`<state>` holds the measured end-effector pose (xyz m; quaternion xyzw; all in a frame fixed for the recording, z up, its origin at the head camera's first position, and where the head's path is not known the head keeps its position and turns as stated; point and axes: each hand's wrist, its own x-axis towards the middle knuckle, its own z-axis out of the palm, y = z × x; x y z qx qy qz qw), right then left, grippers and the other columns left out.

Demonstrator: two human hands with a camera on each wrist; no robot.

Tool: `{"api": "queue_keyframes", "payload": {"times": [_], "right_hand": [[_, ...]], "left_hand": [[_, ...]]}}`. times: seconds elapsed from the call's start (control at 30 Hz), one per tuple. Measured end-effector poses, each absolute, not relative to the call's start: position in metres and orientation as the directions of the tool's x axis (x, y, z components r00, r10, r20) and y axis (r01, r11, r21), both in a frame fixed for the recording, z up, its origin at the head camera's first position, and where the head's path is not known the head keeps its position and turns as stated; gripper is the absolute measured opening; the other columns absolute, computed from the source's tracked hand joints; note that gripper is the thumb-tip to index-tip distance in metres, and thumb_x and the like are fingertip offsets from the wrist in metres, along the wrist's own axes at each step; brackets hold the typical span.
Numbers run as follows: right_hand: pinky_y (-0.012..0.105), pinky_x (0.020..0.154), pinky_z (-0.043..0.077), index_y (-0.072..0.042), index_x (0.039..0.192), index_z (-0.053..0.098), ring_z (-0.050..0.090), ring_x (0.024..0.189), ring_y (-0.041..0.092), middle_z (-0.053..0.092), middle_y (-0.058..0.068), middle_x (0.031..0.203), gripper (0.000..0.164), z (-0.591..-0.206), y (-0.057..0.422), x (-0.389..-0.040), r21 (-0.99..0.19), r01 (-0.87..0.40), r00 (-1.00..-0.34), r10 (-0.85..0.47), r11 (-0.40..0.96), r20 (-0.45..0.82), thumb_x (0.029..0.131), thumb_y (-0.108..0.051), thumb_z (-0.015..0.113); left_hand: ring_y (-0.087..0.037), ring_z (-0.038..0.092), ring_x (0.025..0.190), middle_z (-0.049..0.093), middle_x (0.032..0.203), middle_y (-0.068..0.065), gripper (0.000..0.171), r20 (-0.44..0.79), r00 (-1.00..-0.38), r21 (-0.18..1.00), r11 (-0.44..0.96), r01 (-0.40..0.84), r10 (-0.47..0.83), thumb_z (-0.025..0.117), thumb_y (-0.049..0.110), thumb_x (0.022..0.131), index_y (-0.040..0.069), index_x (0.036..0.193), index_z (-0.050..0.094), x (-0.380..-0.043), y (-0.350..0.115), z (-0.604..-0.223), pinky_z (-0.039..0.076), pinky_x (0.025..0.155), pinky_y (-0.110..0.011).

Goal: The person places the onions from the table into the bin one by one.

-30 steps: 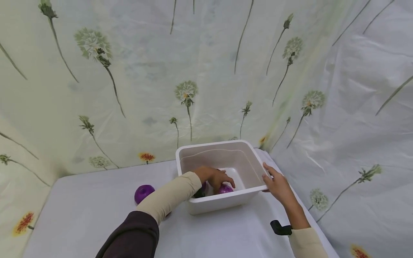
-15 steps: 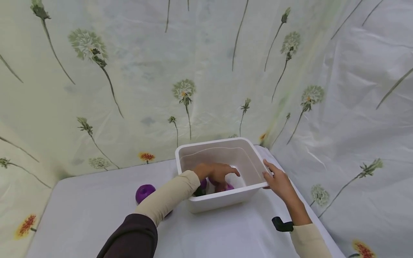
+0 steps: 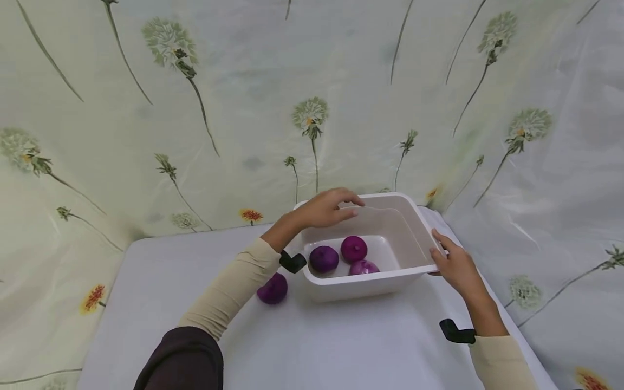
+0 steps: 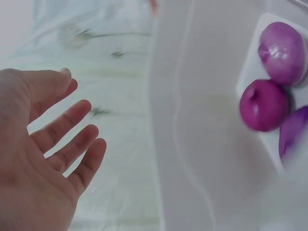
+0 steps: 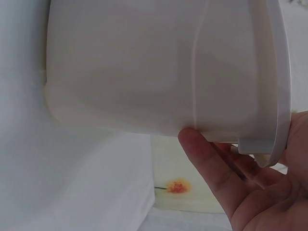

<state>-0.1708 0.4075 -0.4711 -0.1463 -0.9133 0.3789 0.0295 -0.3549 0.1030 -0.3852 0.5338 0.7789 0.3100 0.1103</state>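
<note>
A white plastic bin (image 3: 361,290) stands on the table with several round purple onions about it. Three lie inside toward its near left: a dark purple onion (image 3: 324,259), a magenta onion (image 4: 264,106) and a paler, shiny onion (image 4: 281,53). My left hand (image 3: 326,210) hovers over the bin's far left rim, fingers spread and loosely bent, nothing in them. In the left wrist view its palm shows bare. My right hand (image 3: 454,265) grips the rim at the bin's right end, its fingers (image 5: 207,161) against the wall there. Another onion (image 3: 273,288) lies outside, partly covered by my left sleeve.
A white cloth (image 3: 341,346) covers the table. Behind it and along the right side hangs a curtain (image 3: 244,108) printed with dandelions, close to the bin's far side. A black wrist mount (image 3: 292,262) sticks out from my left wrist, near the bin's left wall.
My left hand has risen out of the bin, away from the paler onion, which stays inside. The right hand keeps its grip on the rim. The head view has shifted, moving everything rightward.
</note>
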Motion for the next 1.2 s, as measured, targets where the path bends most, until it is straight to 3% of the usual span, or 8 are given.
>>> {"api": "queue_keyframes", "payload": {"times": [0.23,0.43,0.63,0.97,1.2], "right_hand": [[0.043,0.065,0.062,-0.008,0.16,0.015,0.058,0.108,0.06,0.035,0.043,0.144,0.061,-0.47,0.407,-0.172,-0.693,0.241,-0.96,0.27,0.68,-0.069,0.107,-0.02,0.043],[0.044,0.067,0.062,-0.01,0.16,0.011,0.059,0.107,0.06,0.034,0.043,0.145,0.063,-0.468,0.409,-0.17,-0.689,0.248,-0.96,0.268,0.681,-0.081,0.107,-0.023,0.042],[0.044,0.066,0.061,-0.008,0.16,0.01,0.059,0.107,0.061,0.034,0.044,0.144,0.063,-0.471,0.405,-0.17,-0.682,0.239,-0.964,0.256,0.692,-0.078,0.107,-0.024,0.042],[0.043,0.065,0.061,-0.008,0.16,0.011,0.059,0.107,0.06,0.035,0.044,0.142,0.062,-0.473,0.408,-0.173,-0.676,0.236,-0.963,0.262,0.698,-0.065,0.108,-0.024,0.041],[0.043,0.067,0.061,-0.011,0.16,0.01,0.058,0.109,0.061,0.032,0.043,0.146,0.063,-0.473,0.404,-0.171,-0.683,0.244,-0.961,0.267,0.688,-0.074,0.108,-0.025,0.041]], "left_hand": [[-0.024,0.059,0.119,0.064,0.123,-0.006,0.025,0.208,-0.585,0.699,0.299,0.649,0.784,0.058,0.02,0.102,0.01,0.123,0.067,-0.345,0.013,-0.386,0.054,0.093,-0.036],[-0.026,0.06,0.118,0.066,0.124,-0.007,0.024,0.182,-0.723,0.743,0.388,0.545,0.666,0.059,0.019,0.101,0.009,0.122,0.067,-0.337,-0.054,-0.426,0.054,0.09,-0.04],[-0.032,0.058,0.123,0.063,0.13,-0.01,0.026,0.087,-0.82,0.781,0.472,0.408,0.565,0.062,0.018,0.1,0.01,0.124,0.066,-0.328,-0.107,-0.47,0.053,0.095,-0.044],[-0.047,0.045,0.133,0.043,0.149,-0.019,0.051,-0.028,-0.876,0.804,0.531,0.267,0.482,0.071,0.018,0.093,0.013,0.141,0.055,-0.323,-0.135,-0.524,0.045,0.103,-0.058],[-0.046,0.044,0.133,0.038,0.153,-0.02,0.061,-0.086,-0.894,0.826,0.533,0.182,0.439,0.075,0.018,0.09,0.017,0.146,0.05,-0.318,-0.136,-0.552,0.041,0.105,-0.061]]}}
